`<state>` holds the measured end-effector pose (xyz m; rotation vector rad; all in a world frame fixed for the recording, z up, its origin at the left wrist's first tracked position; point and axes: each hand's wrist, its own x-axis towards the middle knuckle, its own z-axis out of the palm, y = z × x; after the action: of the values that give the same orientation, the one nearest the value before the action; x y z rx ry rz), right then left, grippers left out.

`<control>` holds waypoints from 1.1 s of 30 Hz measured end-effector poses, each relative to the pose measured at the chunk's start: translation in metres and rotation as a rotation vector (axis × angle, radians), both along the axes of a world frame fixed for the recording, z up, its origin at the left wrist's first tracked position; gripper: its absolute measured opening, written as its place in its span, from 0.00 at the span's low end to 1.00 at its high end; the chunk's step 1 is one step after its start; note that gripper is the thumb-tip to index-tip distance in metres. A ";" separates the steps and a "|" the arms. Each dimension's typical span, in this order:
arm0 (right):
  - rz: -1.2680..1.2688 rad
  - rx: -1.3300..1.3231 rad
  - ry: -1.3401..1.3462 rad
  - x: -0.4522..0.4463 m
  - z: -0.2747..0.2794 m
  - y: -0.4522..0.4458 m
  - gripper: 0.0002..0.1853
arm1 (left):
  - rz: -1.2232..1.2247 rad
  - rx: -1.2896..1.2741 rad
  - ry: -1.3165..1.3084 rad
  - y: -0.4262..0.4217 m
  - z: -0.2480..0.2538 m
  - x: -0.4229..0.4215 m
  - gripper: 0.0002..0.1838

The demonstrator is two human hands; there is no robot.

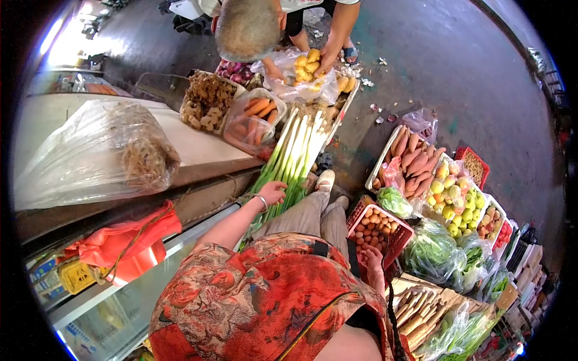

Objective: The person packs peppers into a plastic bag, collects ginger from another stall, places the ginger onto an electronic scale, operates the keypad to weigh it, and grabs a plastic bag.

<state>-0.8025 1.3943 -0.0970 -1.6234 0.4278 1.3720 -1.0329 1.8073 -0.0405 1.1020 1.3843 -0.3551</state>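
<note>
Another person (248, 30) stoops across from me, and between us lie the long green onions (296, 144), with a red crate (394, 245) of eggs (374, 230) to their right, nearer me. My left hand (274, 193) is over the onions' green leaves, fingers loosely bent, and I can't tell whether they pinch any; my right hand (369, 259) is half curled at the crate's near edge, its grip unclear.

No readable words or numbers; dark marks on a yellow package (77, 277) at lower left are too small to make out.
</note>
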 end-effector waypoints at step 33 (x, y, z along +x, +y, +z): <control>-0.014 -0.001 -0.017 0.005 0.008 -0.010 0.14 | 0.038 -0.009 -0.018 -0.025 -0.003 0.007 0.21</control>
<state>-0.7972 1.3840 -0.0889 -1.6290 0.4290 1.3464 -1.0261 1.7823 -0.0436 1.0681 1.3851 -0.3231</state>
